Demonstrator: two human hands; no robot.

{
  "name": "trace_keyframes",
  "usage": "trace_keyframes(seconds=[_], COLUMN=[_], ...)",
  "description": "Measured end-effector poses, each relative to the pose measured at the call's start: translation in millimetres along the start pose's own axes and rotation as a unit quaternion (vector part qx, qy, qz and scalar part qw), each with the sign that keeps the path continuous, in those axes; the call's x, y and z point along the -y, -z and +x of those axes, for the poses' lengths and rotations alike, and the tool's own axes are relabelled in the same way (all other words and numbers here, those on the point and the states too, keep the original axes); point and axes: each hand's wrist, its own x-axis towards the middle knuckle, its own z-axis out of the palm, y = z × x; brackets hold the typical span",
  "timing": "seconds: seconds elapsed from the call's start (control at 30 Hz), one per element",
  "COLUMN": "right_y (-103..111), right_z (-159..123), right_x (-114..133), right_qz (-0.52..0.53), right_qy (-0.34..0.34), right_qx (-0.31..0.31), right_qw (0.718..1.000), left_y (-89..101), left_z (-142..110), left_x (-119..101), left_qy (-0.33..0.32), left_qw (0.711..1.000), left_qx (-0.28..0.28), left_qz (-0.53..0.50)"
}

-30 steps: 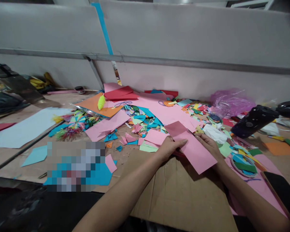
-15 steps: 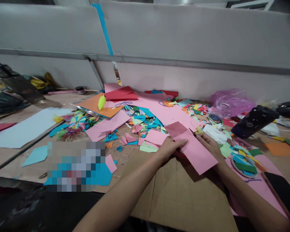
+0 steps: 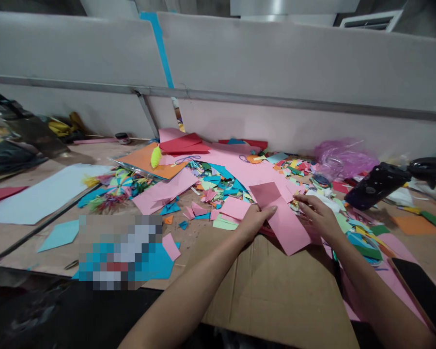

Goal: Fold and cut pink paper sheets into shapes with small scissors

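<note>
My left hand pinches the left edge of a pink paper strip, thumb on top, and holds it tilted above the cardboard sheet. My right hand is curled at the strip's right edge. Its fingers are closed on what looks like small scissors, mostly hidden by the hand. A narrower pink piece lies just under that hand. Both forearms reach in from the bottom edge.
Coloured paper scraps litter the table behind the strip. An orange sheet and a pale blue sheet lie to the left. To the right are a black glue gun, a pink plastic bag and a black phone.
The pink strip looks narrower and sits a little lower and left. My right hand has moved in along its right edge. The camera has tilted slightly.
</note>
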Motion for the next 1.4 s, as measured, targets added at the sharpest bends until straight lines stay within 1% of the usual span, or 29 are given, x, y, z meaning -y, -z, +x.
trace_keyframes(seconds=[0.07,0.13,0.17,0.27,0.4,0.5,0.57,0.6,0.67,0.73,0.8,0.83,0.9,0.93,1.0,1.07,1.17,1.23,1.3,1.4], right_y=[-8,-18,-22,-31,-39,-44,-43,-41,-33,-24,-17,-15,-16,-18,-24,-30,-34,-33,-32,-32], right_z=[0,2,4,10,17,19,19,18,17,14,11,9,6,4,2,2,3,4,5,5], right_x=[15,25,28,33,37,39,36,34,29,25,23,24,25,26,26,25,21,20,20,19], right_qz=[0.131,0.191,0.203,0.229,0.277,0.303,0.294,0.277,0.224,0.169,0.125,0.1,0.04,0.011,-0.032,-0.05,-0.042,-0.027,-0.013,0.01], right_qy=[-0.068,-0.087,-0.092,-0.114,-0.146,-0.151,-0.138,-0.125,-0.085,-0.039,0.017,0.048,0.114,0.143,0.182,0.191,0.173,0.163,0.154,0.123], right_qx=[0.058,0.093,0.095,0.053,0.014,-0.011,-0.027,-0.032,-0.039,-0.033,-0.004,0.022,0.078,0.1,0.121,0.117,0.091,0.068,0.042,0.013], right_qw=[0.987,0.973,0.97,0.965,0.95,0.941,0.946,0.952,0.97,0.984,0.992,0.994,0.99,0.985,0.975,0.973,0.98,0.984,0.987,0.992], left_y=[-1.0,-1.5,-1.5,-0.9,-0.6,-0.5,0.0,0.6,2.9,6.9,12.4,15.2,19.7,21.0,21.6,19.8,15.6,13.4,12.1,10.5], left_z=[-2,-3,-4,-4,-5,-6,-6,-4,0,6,12,14,16,16,15,14,11,10,8,6], left_x=[-2,-4,-4,-7,-10,-11,-10,-9,-8,-8,-8,-9,-9,-10,-10,-10,-9,-9,-9,-11], left_qy=[-0.003,0.001,0.007,0.029,0.032,0.067,0.082,0.078,0.049,0.008,-0.02,-0.028,-0.04,-0.044,-0.048,-0.045,-0.04,-0.04,-0.037,-0.027], left_qw=[1.0,0.998,0.997,0.994,0.996,0.992,0.991,0.992,0.998,0.999,0.994,0.991,0.985,0.983,0.984,0.989,0.994,0.996,0.998,0.999], left_qx=[0.023,0.041,0.048,0.061,0.059,0.083,0.091,0.085,0.035,-0.04,-0.107,-0.133,-0.168,-0.175,-0.169,-0.142,-0.082,-0.047,-0.034,-0.035], left_qz=[0.019,0.045,0.06,0.081,0.059,0.06,0.058,0.05,0.022,-0.009,-0.014,-0.003,0.027,0.034,0.022,-0.01,-0.052,-0.057,-0.036,0.009])
